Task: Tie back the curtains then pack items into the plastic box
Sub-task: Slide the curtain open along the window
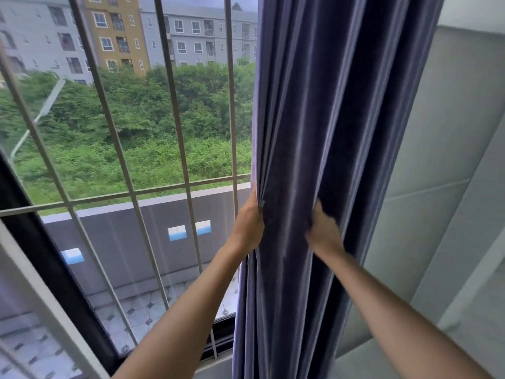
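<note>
The window (123,132) fills the left of my view, its pale metal bars (175,110) crossing the glass, with trees and apartment blocks beyond and a tiled balcony floor below. To the right of it hangs the blue-grey curtain (336,105), gathered into deep vertical folds, with a pale padded wall panel (442,160) just beside it on the far side. Both my arms reach up to the curtain at about the same height. My left hand (247,224) grips its window-side edge, fingers curled around the fabric. My right hand (322,227), blurred, clutches a fold nearer the middle, fingers buried in the cloth.
</note>
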The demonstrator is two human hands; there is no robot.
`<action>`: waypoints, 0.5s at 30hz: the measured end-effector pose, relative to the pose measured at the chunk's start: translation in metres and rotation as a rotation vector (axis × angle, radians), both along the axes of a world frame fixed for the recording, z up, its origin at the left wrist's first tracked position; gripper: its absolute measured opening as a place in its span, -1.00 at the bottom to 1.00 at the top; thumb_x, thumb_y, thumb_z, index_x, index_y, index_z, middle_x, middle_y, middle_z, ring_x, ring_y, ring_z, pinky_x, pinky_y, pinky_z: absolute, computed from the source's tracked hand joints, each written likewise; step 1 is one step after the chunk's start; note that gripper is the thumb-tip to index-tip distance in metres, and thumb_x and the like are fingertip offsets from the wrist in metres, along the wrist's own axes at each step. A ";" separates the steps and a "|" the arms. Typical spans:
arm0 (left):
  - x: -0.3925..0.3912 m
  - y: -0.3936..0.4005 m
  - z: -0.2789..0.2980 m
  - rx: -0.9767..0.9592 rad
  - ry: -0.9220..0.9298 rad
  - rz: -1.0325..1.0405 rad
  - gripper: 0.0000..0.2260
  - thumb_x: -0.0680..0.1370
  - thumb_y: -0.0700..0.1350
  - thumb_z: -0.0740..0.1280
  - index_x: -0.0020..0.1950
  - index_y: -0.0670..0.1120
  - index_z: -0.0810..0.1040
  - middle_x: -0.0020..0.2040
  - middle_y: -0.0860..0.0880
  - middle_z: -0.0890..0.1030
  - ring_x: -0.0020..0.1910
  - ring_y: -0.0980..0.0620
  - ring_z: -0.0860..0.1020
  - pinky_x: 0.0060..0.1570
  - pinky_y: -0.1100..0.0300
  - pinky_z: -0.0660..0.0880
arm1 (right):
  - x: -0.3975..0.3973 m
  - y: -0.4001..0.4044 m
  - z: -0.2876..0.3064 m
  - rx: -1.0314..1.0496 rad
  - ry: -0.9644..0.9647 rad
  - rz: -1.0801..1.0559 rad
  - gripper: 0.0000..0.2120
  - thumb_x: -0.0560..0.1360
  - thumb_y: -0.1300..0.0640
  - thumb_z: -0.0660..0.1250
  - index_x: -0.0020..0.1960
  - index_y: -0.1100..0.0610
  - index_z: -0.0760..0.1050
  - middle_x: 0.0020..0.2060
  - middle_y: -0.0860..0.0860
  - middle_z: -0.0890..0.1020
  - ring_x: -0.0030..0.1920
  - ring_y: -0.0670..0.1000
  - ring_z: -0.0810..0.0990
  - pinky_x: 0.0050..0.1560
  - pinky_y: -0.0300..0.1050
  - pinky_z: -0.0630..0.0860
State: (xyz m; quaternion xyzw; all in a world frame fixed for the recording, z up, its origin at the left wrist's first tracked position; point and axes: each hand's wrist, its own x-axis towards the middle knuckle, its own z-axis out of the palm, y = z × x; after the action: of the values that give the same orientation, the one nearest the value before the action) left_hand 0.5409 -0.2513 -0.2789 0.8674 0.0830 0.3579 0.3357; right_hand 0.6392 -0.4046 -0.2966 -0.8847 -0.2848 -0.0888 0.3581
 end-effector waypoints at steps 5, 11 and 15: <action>0.001 -0.001 0.000 0.003 -0.028 -0.037 -0.56 0.63 -0.31 0.02 0.52 -0.12 0.17 0.34 -0.07 0.47 0.26 -0.02 0.45 0.17 0.36 0.33 | -0.032 0.009 -0.063 -0.085 0.086 0.037 -0.53 0.58 0.23 0.09 0.46 0.03 0.11 -0.10 0.07 0.66 -0.15 0.15 0.65 -0.13 0.07 0.60; 0.007 -0.007 0.001 -0.057 -0.037 -0.067 -0.59 0.66 -0.22 0.03 0.53 -0.14 0.15 0.41 -0.09 0.41 0.35 -0.03 0.39 0.31 0.16 0.31 | -0.062 0.019 -0.074 -0.231 -0.027 0.007 -0.32 0.57 0.30 0.11 0.57 0.05 -0.12 -0.07 0.12 0.66 -0.09 0.12 0.65 -0.12 -0.06 0.54; 0.013 -0.010 -0.001 -0.145 0.002 -0.085 -0.56 0.67 -0.03 0.05 0.54 -0.09 0.13 0.47 -0.06 0.34 0.42 0.01 0.32 0.34 0.21 0.27 | -0.075 0.022 -0.074 -0.240 0.001 0.015 -0.29 0.55 0.33 0.06 0.57 -0.02 -0.19 -0.09 0.13 0.64 -0.12 0.12 0.64 -0.13 -0.04 0.54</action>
State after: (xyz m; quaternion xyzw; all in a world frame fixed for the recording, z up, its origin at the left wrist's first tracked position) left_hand 0.5543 -0.2617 -0.2803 0.8438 0.0724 0.3356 0.4124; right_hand 0.5640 -0.3823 -0.3710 -0.9191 -0.2997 -0.0508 0.2506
